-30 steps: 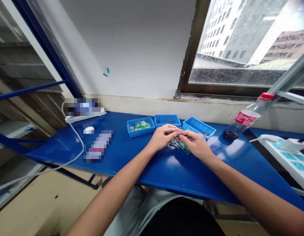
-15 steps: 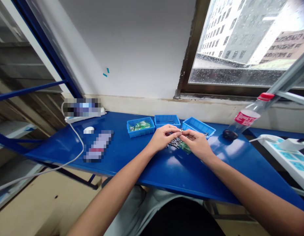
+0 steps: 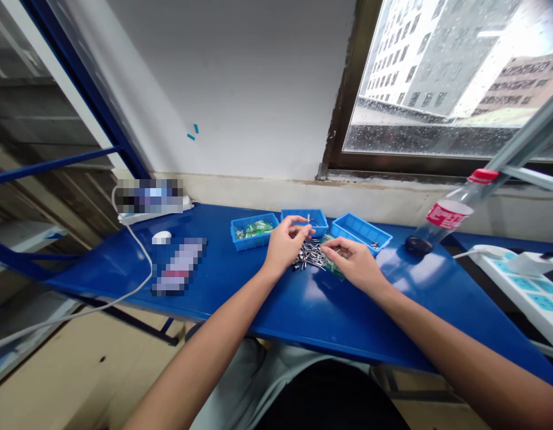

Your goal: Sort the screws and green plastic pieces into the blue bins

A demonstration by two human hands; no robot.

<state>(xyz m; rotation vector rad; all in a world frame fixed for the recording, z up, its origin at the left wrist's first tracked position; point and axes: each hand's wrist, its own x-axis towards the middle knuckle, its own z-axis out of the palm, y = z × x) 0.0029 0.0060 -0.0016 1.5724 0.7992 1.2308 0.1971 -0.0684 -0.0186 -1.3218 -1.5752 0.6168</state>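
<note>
My left hand [image 3: 283, 243] is at the front edge of the middle blue bin [image 3: 298, 228]. Its thumb and fingers are closed on a thin metal pin [image 3: 309, 218] that stands up against the bin. My right hand [image 3: 355, 260] hovers over the right side of a pile of metal pins [image 3: 310, 255], fingertips pinched together; what they hold, if anything, cannot be made out. Beneath that hand lie green translucent pieces [image 3: 334, 269], partly hidden by it.
A left blue bin [image 3: 254, 242] contains green pieces; a right blue bin [image 3: 370, 233] has a few metal parts in its corner. A cola bottle [image 3: 449, 215] stands at the right, near a power strip [image 3: 527, 280]. A white mouse [image 3: 162, 237] and cable are on the left.
My hands were together over the pile around a small silver piece. They are now apart: the left has moved left to the middle bin, the right slightly down, uncovering more of the pins.
</note>
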